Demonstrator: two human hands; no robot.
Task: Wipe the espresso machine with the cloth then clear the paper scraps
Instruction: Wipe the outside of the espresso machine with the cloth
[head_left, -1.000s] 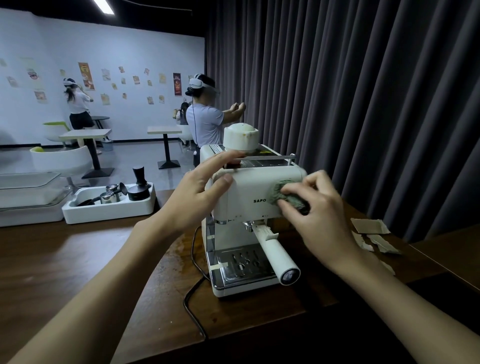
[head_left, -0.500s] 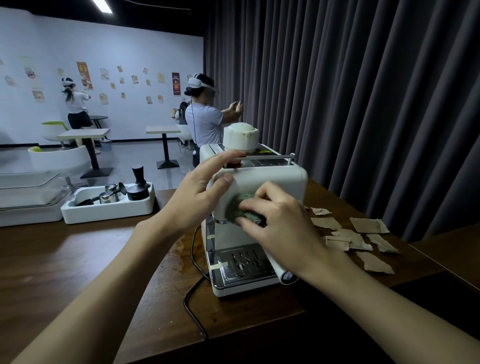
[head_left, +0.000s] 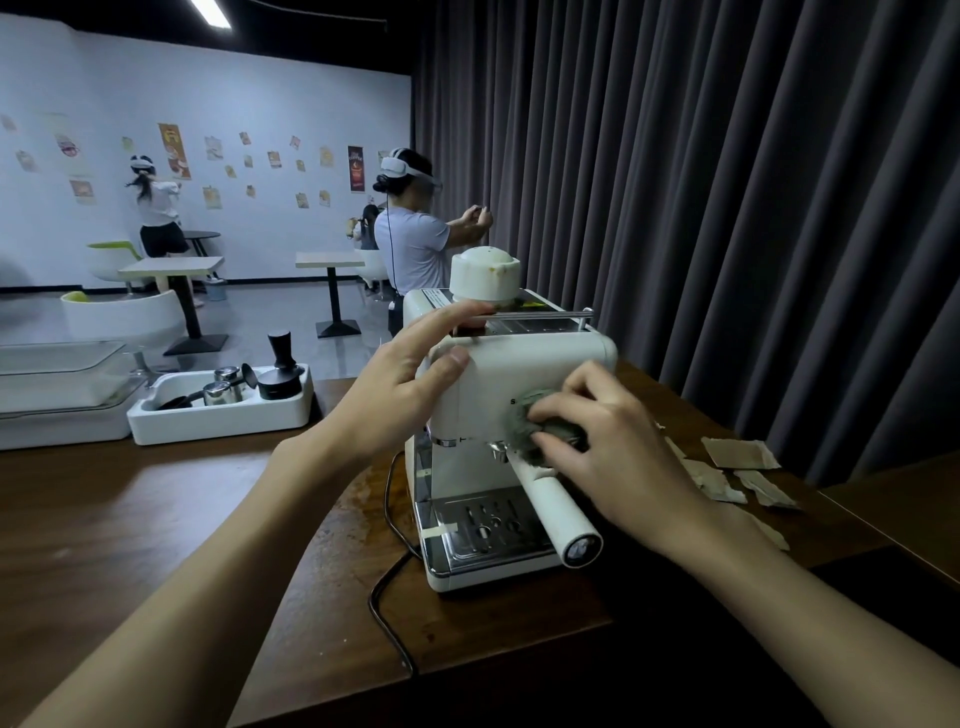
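- Cream-white plastic espresso machine stands on dark wooden table; torn beige paper scraps lie near its right side, not yet cleared.
- Right hand grips crumpled grey-green cloth, pressed against the front panel.
- Left hand, fingers extended, braces the top left corner.
- Advised: firm overlapping strokes; avoid snagging the white cylindrical portafilter handle.

cloth mostly under right hand, paper scraps partly behind it, posters unreadable
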